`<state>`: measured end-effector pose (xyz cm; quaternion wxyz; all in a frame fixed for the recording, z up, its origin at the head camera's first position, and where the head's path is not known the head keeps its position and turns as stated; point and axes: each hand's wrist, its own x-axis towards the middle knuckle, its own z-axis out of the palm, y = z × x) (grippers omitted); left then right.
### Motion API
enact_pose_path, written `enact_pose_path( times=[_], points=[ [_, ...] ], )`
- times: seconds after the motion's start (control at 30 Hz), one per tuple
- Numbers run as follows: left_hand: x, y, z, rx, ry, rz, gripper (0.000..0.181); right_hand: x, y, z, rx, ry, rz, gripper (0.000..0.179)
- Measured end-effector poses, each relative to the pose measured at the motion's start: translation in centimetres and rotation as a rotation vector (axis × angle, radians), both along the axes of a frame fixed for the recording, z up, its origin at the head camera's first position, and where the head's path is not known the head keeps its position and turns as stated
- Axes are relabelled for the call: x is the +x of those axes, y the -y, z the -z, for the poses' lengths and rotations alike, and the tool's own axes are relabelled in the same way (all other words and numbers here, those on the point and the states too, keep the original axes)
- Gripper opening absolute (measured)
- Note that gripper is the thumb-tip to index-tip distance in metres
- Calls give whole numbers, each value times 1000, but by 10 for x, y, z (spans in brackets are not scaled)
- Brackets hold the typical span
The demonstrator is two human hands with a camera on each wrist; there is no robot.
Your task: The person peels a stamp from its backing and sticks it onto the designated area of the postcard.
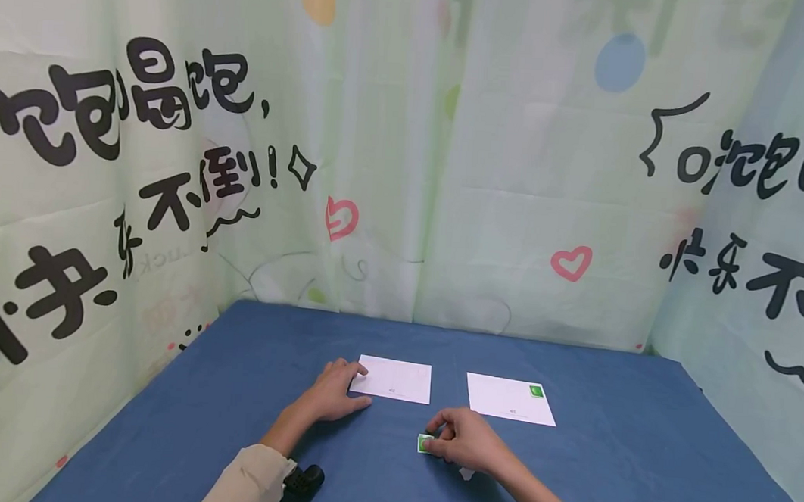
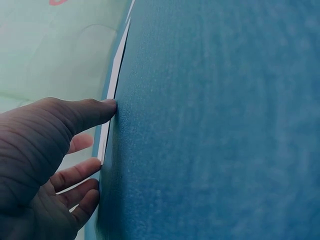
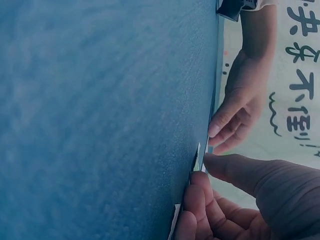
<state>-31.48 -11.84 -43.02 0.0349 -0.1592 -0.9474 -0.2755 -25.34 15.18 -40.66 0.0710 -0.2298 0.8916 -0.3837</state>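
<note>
A small green stamp [image 1: 424, 444] with a white border is pinched between the thumb and fingers of my right hand [image 1: 463, 438], low over the table. In the right wrist view part of the stamp [image 3: 196, 161] shows at the fingertips. My left hand [image 1: 333, 390], fingers spread, rests at the left end of a plain white envelope-sized paper [image 1: 395, 379]. Its thumb lies along the near edge, as the left wrist view shows of this paper [image 2: 116, 70]. To the right lies a similar white paper [image 1: 506, 400] with a green stamp [image 1: 536, 391] in its upper right corner.
A small white scrap [image 1: 467, 474] lies on the blue table [image 1: 608, 474], partly under my right hand. Printed curtains [image 1: 501, 173] stand along the back and both sides. A black device [image 1: 303, 485] is on my left wrist.
</note>
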Motion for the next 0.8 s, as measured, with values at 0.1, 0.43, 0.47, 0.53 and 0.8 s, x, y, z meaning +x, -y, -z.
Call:
enact_pose_path(
  times=[0.1, 0.43, 0.47, 0.53, 0.8],
  points=[
    [0, -1, 0, -3, 1, -5, 47, 0, 0, 0, 14, -17, 8, 22],
    [0, 0, 0, 8, -1, 0, 47, 0, 1, 1, 25, -50, 5, 19],
    [0, 0, 0, 10, -2, 1, 47, 0, 1, 1, 21, -55, 2, 19],
    [0, 1, 1, 12, -4, 2, 47, 0, 1, 1, 19, -64, 0, 18],
    [0, 0, 0, 18, -8, 0, 47, 0, 2, 2, 46, -61, 19, 16]
  ],
)
